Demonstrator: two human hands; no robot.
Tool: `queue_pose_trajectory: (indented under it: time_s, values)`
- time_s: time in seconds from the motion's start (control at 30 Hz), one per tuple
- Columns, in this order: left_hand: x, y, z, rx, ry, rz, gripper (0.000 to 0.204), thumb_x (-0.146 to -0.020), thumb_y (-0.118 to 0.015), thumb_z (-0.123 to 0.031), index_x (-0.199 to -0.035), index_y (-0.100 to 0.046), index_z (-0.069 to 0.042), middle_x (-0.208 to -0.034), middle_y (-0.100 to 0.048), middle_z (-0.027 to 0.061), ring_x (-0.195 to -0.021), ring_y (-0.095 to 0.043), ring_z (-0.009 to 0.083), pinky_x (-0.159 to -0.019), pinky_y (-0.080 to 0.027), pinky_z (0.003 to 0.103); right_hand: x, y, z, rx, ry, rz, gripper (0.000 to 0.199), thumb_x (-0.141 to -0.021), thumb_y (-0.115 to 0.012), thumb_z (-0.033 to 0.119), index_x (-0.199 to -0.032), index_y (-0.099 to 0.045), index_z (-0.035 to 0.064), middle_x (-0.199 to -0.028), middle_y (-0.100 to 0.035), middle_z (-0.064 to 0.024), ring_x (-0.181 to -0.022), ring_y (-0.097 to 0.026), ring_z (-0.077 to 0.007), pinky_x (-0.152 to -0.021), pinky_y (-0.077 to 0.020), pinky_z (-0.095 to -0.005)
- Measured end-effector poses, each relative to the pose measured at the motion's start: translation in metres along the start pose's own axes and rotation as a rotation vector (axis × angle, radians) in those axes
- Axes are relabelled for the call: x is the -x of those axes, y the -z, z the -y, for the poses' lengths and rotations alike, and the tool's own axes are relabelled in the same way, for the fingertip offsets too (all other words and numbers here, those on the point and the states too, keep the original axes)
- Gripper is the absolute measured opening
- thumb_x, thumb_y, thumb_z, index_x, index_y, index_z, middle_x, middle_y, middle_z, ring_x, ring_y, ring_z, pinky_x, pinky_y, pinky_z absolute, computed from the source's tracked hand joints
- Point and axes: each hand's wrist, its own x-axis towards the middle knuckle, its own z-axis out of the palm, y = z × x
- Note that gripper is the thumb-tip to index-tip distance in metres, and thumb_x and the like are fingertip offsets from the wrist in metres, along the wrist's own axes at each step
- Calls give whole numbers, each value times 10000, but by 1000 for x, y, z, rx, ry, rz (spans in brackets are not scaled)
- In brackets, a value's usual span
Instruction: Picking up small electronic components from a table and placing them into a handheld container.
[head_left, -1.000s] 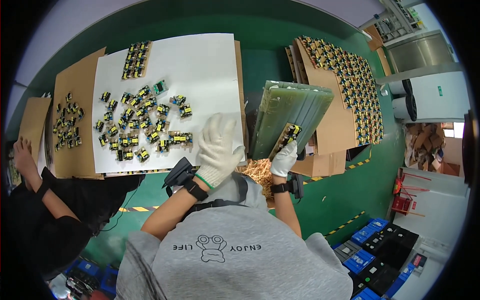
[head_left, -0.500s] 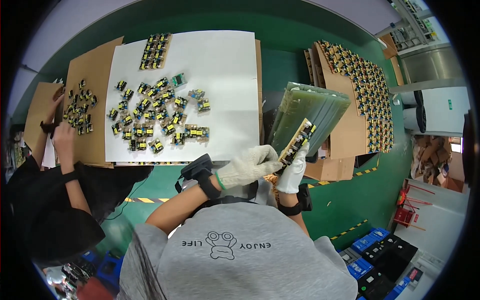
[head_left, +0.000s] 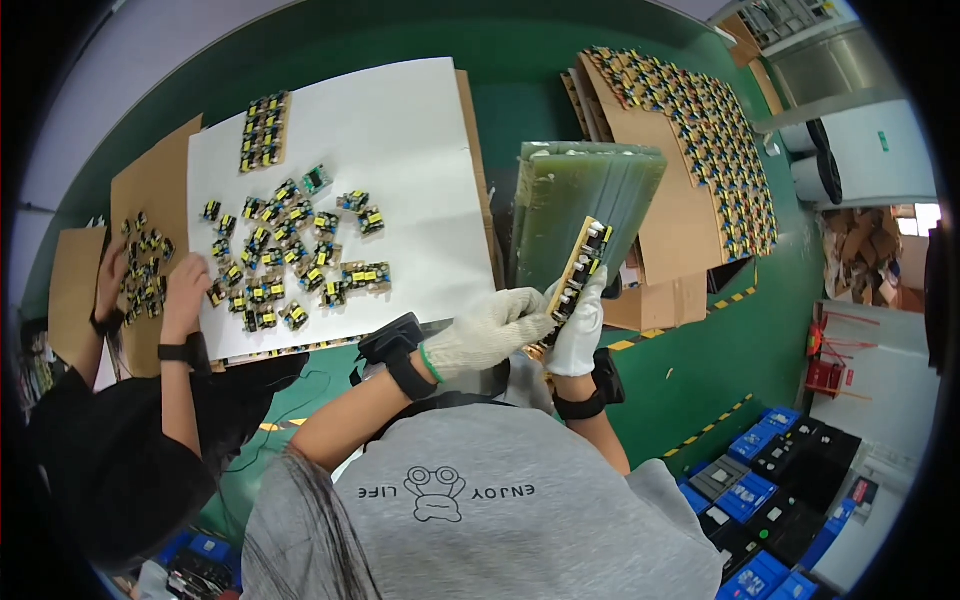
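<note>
A narrow strip of circuit boards (head_left: pixel 582 268), fitted with yellow and black parts, was held upright over the near table edge, in front of a stack of green panels (head_left: pixel 580 200). The right hand (head_left: pixel 580 325), gloved, gripped its lower end; the left hand (head_left: pixel 490 330), gloved, pinched it beside the right. Loose small boards (head_left: pixel 290 260) lay on a white sheet (head_left: pixel 400 140) covering the green table (head_left: pixel 520 60). Cardboard trays (head_left: pixel 690 130) of boards stood right; another person's hands (head_left: pixel 185 285) worked left. Blue crates (head_left: pixel 750 490) sat on the floor.
</note>
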Motion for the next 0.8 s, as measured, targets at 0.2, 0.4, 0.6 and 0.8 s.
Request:
queue_pose_trajectory:
  time_s: [0.2, 0.4, 0.6, 0.8]
  values:
    - [-9, -9, -8, -3, 35, 148, 183, -906, -539, -211, -871, -547, -31, -796, -538, -16, -758, -466, 52, -686, -417, 225, 4, 1, 5, -2, 188, -264, 565, -881, -382, 646, -925, -508, 97, -646, -510, -10, -550, -498, -102, -503, -422, -220]
    - [-17, -22, -4, -3, 59, 188, 146, -910, -529, -197, -866, -556, -60, -795, -517, -39, -738, -457, 44, -682, -404, 200, 21, 31, 45, -213, -88, -19, 532, -941, -292, 571, -753, -457, 101, -550, -428, 1, -420, -390, -100, -408, -340, -226]
    - [-24, -34, -8, -527, 237, 89, 255, -876, -571, -264, -959, -572, -23, -838, -587, 96, -787, -582, 166, -733, -466, 299, 37, 58, 50, -777, 16, 354, 272, -875, -530, 348, -746, -421, 135, -583, -420, 17, -379, -368, -115, -457, -330, -261]
    - [-33, -43, 16, -914, -68, 16, 462, -832, -560, -370, -1169, -498, -60, -1090, -549, 197, -932, -575, 402, -809, -469, 456, 41, 66, 50, -903, 13, 561, 419, -814, -608, 495, -725, -408, 138, -582, -426, 22, -400, -380, -106, -461, -309, -244]
